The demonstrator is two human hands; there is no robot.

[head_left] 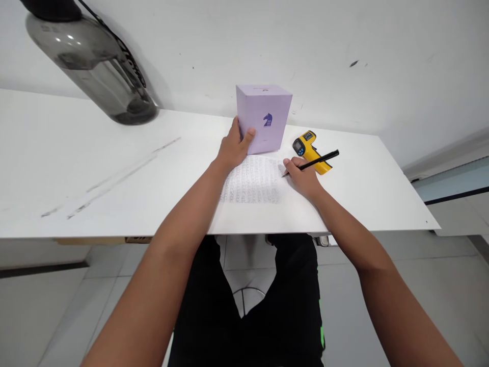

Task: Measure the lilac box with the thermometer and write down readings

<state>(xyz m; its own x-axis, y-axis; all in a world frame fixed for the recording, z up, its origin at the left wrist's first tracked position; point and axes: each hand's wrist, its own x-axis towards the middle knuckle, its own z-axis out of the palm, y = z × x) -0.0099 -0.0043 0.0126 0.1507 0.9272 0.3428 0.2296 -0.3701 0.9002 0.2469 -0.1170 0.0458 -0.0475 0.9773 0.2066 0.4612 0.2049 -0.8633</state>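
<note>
My left hand [235, 145] grips the lower left side of a light purple box [263, 125] with a dark horse-head emblem, the thumb pressed on its front. The box stands upright at the back of the white table. In my right hand [302, 176] is a black pen [321, 159], its tip at the right side of a sheet of paper [252, 179]. Rows of small dark marks, too fine to read, cover much of the sheet. Just behind my right hand lies a yellow and black infrared thermometer [311, 150].
A large grey see-through water bottle [99, 66] with a black cap and strap stands at the back left by the wall. The white table [114, 158] has dark streaks on its left part. Its front edge runs above my lap.
</note>
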